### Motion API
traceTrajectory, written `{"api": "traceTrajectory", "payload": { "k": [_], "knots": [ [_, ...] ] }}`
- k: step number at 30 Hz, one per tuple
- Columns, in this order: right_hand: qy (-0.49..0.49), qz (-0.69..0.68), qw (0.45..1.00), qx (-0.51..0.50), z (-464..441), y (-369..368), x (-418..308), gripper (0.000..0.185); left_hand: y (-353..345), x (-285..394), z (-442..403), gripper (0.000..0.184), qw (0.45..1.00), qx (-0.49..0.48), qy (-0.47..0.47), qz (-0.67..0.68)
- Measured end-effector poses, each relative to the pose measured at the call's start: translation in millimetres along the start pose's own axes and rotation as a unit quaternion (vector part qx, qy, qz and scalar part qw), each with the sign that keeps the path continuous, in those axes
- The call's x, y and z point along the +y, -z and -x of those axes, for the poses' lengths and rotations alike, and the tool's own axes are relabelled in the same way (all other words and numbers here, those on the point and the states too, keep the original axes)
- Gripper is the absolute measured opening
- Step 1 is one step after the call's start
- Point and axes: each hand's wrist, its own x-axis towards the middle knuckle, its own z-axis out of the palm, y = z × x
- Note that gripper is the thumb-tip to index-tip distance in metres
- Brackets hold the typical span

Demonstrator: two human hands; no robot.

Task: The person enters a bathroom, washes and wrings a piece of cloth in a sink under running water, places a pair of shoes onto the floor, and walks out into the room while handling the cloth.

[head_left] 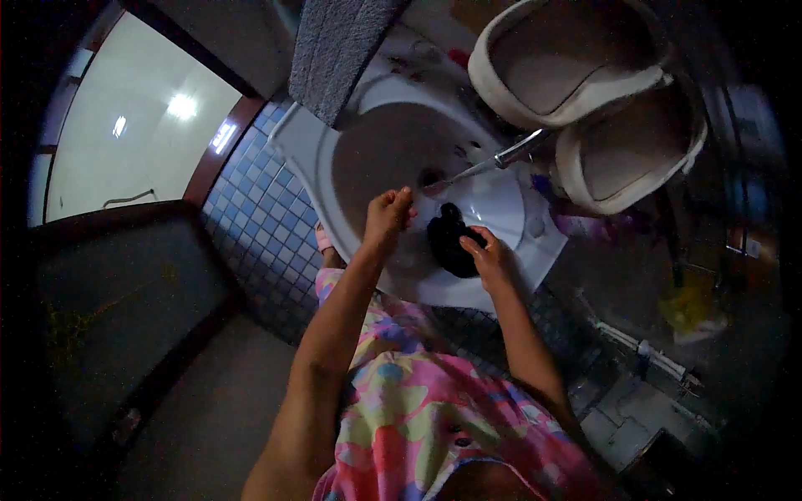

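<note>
A white washbasin [322, 179] lies below me, with water running from its metal faucet [520, 149] toward the drain. In my right hand [491, 257] is a dark, soft-looking item [452, 246], pinched between thumb and fingers over the near side of the bowl. My left hand [389, 219] is above the bowl, left of the dark item and apart from it, with its fingers curled together. Whether anything small is inside those fingers is hidden.
A grey towel [338, 58] hangs at the basin's far left. Two pale sandals [576, 100] are at the upper right. Blue tiles [259, 209] cover the floor at left, near a doorway. Pipes [639, 346] run along the lower right.
</note>
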Motion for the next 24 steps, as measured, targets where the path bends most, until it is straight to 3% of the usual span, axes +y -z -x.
{"api": "traceTrajectory", "payload": {
  "k": [5,7,11,14,17,19,24],
  "knots": [
    [0.017,-0.062,0.998,0.002,-1,-2,4,0.044,0,-3,-7,0.016,0.997,0.021,-0.002,-0.077],
    [-0.005,0.032,0.999,0.019,-3,-1,3,0.042,-1,-6,-10,0.01,1.0,-0.005,-0.011,0.022],
    [0.004,0.032,0.999,0.024,-1,-2,1,0.04,-1,-9,-11,0.004,0.998,-0.036,-0.015,0.053],
    [0.011,-0.047,0.999,0.014,0,-3,3,0.039,-3,-9,-10,0.003,0.998,-0.022,0.006,0.061],
    [0.042,-0.026,0.998,0.025,-7,-5,11,0.04,-2,-11,-12,0.009,0.996,-0.039,-0.002,0.083],
    [0.007,-0.058,0.998,0.023,-5,-6,7,0.031,0,-8,-12,0.018,0.998,-0.054,0.02,0.037],
    [-0.004,-0.051,0.998,0.032,-5,-7,8,0.031,-4,-6,-14,0.021,0.998,-0.058,0.032,-0.001]
  ]
}}
